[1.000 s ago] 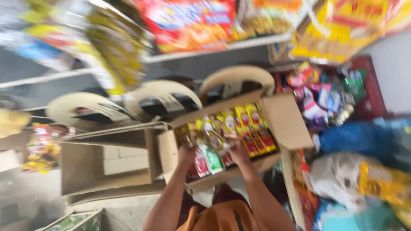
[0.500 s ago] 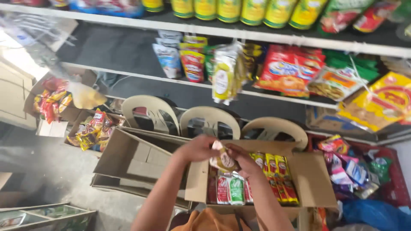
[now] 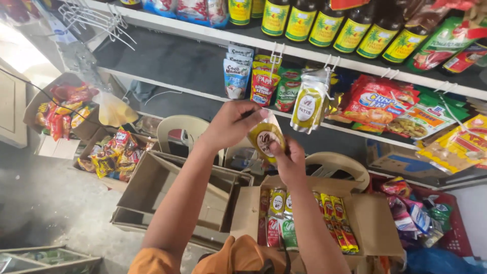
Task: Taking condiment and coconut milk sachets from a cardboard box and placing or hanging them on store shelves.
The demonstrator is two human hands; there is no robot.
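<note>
- Currently both hands hold one yellow pouch (image 3: 266, 138) up at chest height, just below the shelf hooks.
- Left hand (image 3: 229, 123) is closed around the pouch's top edge, at about 10 o'clock of it; right hand (image 3: 290, 161) pinches its lower side at 4 o'clock.
- Hanging pouches (image 3: 308, 104) of the same kind dangle from a hook at 2 o'clock of the held one, near but not touching.
- Judging by this, the step goes best if the top hole stays upright and free of fingers, the right hand steadying from below.
- Open box (image 3: 376, 225) of sachets sits at 6 o'clock, under the forearms.
- Hidden: the pouch's top hole, behind the left fingers; the hook tips blur against the packets.
</note>
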